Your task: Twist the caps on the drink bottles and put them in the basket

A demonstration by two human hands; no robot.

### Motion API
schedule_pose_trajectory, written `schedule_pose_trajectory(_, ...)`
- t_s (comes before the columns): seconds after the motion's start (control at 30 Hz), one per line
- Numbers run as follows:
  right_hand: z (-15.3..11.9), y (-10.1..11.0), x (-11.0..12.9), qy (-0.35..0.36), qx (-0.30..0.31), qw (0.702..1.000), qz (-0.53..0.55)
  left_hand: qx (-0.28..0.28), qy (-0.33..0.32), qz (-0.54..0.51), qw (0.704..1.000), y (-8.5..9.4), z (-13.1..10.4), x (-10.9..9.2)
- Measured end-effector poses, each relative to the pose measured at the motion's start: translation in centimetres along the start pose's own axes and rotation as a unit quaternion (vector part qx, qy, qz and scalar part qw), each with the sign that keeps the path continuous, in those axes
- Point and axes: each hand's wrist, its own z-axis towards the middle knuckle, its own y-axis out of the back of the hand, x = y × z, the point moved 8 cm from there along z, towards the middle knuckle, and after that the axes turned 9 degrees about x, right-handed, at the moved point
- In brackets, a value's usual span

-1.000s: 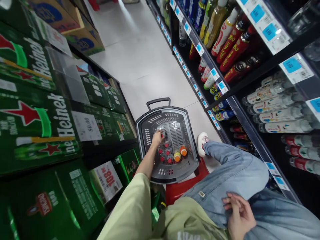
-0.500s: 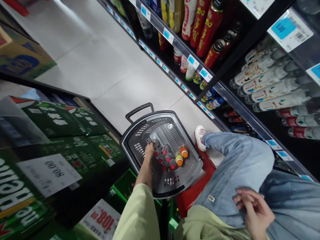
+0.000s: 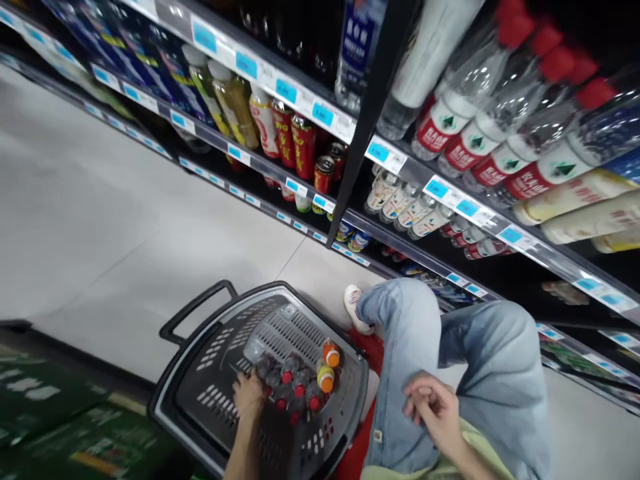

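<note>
A grey shopping basket (image 3: 187, 400) with slotted walls stands at my left, its black handle swung outward. My left hand (image 3: 249, 395) reaches inside, fingers curled at the side of a clear water bottle (image 3: 265, 365) at the edge of the group; the grip is partly hidden. Several clear bottles with red caps (image 3: 300, 381) stand close together there. Beside them are two bottles with orange caps, one with orange contents (image 3: 331, 353) and one yellowish (image 3: 326, 377). My right hand (image 3: 433, 407) is held loosely curled above my jeans, with nothing seen in it.
Drink shelves (image 3: 350, 220) with blue price tags run along the right. Large red-capped water bottles (image 3: 493, 140) fill an upper shelf; red cans (image 3: 324, 175) stand farther left. Green cartons (image 3: 55, 413) are at lower left. My bent knees (image 3: 400, 333) are right of the basket.
The view has turned toward the shelves, so the basket appears lower and farther left. My left hand stays by the bottles in the basket. My right hand remains curled over my legs.
</note>
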Motion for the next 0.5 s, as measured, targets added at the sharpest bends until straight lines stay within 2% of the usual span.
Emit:
schedule_pose_trajectory(0.07,0.2,-0.4,-0.6,-0.012,0.013,0.999,0.028,-0.015,-0.001,0.054,0.998,-0.5,-0.6,0.2)
schedule_pose_trajectory(0.13,0.4,-0.8,-1.3,-0.033,0.029,0.997,0.062,-0.047,-0.035,0.112,0.992,-0.7,-1.3,-0.9)
schedule_pose_trajectory(0.23,0.9,-1.5,-2.0,-0.081,0.069,0.986,0.129,-0.070,-0.129,0.158,0.977,-1.5,-3.0,-4.8)
schedule_pose_trajectory(0.3,1.9,-1.3,-1.7,-0.100,0.091,0.976,0.169,-0.040,-0.190,0.140,0.971,-2.8,-4.8,-8.2)
schedule_pose_trajectory(0.33,2.7,-0.5,-1.2,-0.095,0.085,0.976,0.176,-0.019,-0.217,0.119,0.969,-3.4,-6.0,-9.8)
schedule_pose_trajectory(0.37,3.8,1.1,-0.6,-0.081,0.060,0.979,0.175,0.000,-0.242,0.092,0.966,-3.7,-7.3,-11.3)
schedule_pose_trajectory(0.43,6.2,6.4,0.5,-0.043,-0.047,0.986,0.153,0.019,-0.262,0.029,0.964,-3.5,-10.0,-13.4)
schedule_pose_trajectory(0.5,8.6,13.4,1.0,-0.022,-0.196,0.971,0.137,-0.037,-0.272,-0.057,0.960,-0.9,-12.0,-14.9)
